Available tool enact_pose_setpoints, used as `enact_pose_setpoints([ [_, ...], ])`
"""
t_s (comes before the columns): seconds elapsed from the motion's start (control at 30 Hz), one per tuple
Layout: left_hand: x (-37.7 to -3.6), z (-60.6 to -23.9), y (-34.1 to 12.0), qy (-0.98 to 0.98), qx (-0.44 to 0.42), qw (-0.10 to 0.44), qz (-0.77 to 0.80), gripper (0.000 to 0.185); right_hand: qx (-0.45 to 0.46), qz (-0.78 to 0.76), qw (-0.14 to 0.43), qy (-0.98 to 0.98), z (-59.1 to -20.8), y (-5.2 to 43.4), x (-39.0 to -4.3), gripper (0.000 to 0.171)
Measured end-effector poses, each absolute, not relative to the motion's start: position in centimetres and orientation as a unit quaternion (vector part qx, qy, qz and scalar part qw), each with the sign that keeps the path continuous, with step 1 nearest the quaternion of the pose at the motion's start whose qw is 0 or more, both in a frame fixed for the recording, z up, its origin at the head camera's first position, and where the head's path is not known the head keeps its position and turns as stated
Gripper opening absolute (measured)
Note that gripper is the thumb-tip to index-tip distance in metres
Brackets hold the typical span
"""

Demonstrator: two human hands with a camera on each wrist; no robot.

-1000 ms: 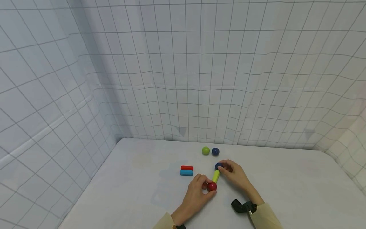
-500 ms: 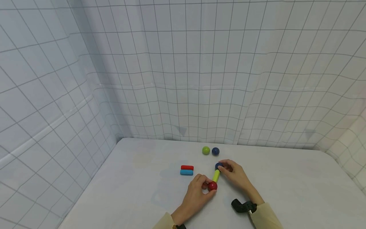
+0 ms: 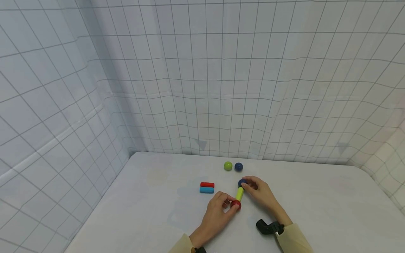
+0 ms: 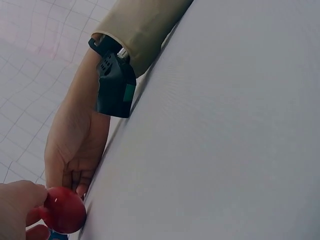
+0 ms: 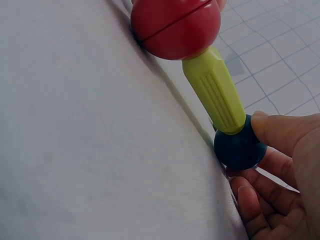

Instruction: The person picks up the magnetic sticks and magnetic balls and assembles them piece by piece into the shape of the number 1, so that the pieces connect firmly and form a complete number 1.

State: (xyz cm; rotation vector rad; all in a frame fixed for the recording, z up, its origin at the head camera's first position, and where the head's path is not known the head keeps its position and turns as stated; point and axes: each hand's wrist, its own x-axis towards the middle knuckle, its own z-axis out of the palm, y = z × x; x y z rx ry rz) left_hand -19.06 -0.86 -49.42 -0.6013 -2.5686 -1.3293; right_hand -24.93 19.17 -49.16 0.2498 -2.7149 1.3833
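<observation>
My left hand (image 3: 216,215) pinches a glossy red ball (image 3: 236,205) between thumb and fingers. My right hand (image 3: 261,194) has thumb and fingers on a dark blue ball (image 3: 242,183), farther from me. A ridged yellow-green rod (image 5: 216,92) spans the two, its ends against both balls, making one dumbbell shape that slants over the white tabletop. Seen from the right wrist, a seam line crosses the red ball (image 5: 175,27), and the thumb presses the side of the blue ball (image 5: 237,147). In the left wrist view the red ball (image 4: 64,211) covers most of the rest.
Left of the hands, a red rod (image 3: 207,185) and a light blue rod (image 3: 206,190) lie side by side. Toward the back, a green ball (image 3: 228,166) sits beside another dark blue ball (image 3: 238,167). White grid-patterned curtains (image 3: 202,88) enclose the white table (image 3: 148,196).
The left thumb has moved up onto the near side of the red ball. The joined balls and rod have shifted very slightly; the right hand keeps its grip.
</observation>
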Motion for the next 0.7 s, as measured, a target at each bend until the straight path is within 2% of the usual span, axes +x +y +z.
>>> enact_pose_setpoints([
  [0.7,-19.5,-49.0,-2.0,-0.881,-0.181,0.132,-0.416,0.013,0.085,0.444,0.049,-0.891,-49.2,19.1,-24.9,0.028],
])
